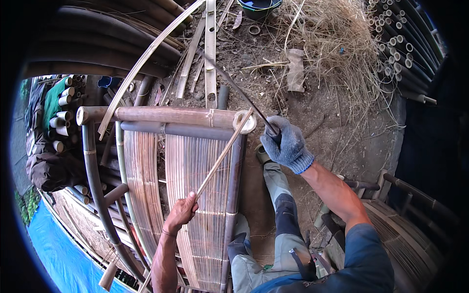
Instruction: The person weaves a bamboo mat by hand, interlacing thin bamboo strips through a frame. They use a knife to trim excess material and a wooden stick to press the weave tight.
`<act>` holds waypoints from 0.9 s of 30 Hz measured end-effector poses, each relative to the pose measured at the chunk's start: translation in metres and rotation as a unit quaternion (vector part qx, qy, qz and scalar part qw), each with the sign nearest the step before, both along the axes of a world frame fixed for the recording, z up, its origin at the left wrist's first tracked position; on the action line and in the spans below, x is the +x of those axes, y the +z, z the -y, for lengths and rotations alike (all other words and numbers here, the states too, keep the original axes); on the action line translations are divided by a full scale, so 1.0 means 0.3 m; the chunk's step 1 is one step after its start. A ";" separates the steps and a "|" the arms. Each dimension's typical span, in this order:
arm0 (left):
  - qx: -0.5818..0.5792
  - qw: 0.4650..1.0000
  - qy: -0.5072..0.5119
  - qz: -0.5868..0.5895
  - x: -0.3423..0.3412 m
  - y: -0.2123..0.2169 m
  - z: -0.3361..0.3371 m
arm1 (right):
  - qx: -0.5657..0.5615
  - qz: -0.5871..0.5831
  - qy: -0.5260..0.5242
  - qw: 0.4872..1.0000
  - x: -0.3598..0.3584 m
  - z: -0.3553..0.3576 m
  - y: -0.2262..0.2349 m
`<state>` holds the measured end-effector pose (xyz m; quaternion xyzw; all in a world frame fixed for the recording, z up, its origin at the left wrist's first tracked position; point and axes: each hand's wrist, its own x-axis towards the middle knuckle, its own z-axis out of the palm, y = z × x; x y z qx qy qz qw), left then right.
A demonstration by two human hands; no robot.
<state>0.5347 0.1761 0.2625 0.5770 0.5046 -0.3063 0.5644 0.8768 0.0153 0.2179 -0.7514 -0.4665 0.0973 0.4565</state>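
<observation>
Where it crosses above the panel, the strip looks pale tan, slim and nearly straight, narrow like a lath. The blade is dark grey, long and thin, with a black handle. Brown slats with lighter bands among them make up the panel, and a round brown rail runs across its far end, its right end showing a pale cut ring.

The left hand is bare and lies over the middle of the panel, its forearm coming up from the lower edge. Its thumb lies along the strip and its fingers are curled in, pinching the strip's near part. The right hand, in a grey-blue knit glove, is just beyond the rail's right end, with the forearm reaching up and leftward from the lower right. Its fingers are wrapped round the handle.

From the left hand the strip's long axis slants away and to the right, its far tip over the rail's pale end; whether they touch, I cannot tell. The blade points away and to the left from the glove, over the littered ground beyond the rail.
</observation>
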 end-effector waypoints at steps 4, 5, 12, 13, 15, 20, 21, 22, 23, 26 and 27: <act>0.094 0.986 -0.105 0.092 -0.062 -0.091 -0.006 | -0.476 -0.038 -0.010 0.879 0.141 0.115 -0.242; 0.048 0.996 -0.052 0.051 -0.044 -0.055 -0.008 | -0.434 -0.051 -0.024 0.899 0.155 0.108 -0.237; -0.001 0.990 0.134 0.048 -0.238 -0.004 0.090 | -0.194 0.010 -0.100 0.976 -0.022 0.172 -0.017; 0.092 0.987 0.108 0.075 -0.311 0.008 0.104 | -0.183 0.066 -0.070 0.978 -0.037 0.164 -0.012; 0.236 0.969 0.051 -0.045 -0.524 0.000 0.138 | -0.163 0.068 -0.002 0.984 -0.126 0.097 0.013; 0.344 0.923 0.094 -0.145 -0.979 -0.081 0.342 | -0.094 0.106 0.192 0.971 -0.501 -0.271 -0.058; 0.349 0.917 0.108 -0.159 -1.036 -0.092 0.374 | -0.095 0.130 0.215 0.963 -0.590 -0.364 -0.110; 0.330 0.915 0.130 -0.190 -1.099 -0.127 0.419 | -0.126 0.146 0.224 0.955 -0.673 -0.459 -0.181; 0.330 0.913 0.141 -0.196 -1.146 -0.151 0.454 | -0.157 0.162 0.232 0.946 -0.749 -0.560 -0.263; 0.326 0.906 0.174 -0.208 -1.265 -0.178 0.544 | -0.116 0.240 0.234 0.935 -0.937 -0.891 -0.425; 0.325 0.904 0.187 -0.205 -1.299 -0.190 0.578 | -0.115 0.266 0.230 0.929 -0.992 -0.995 -0.461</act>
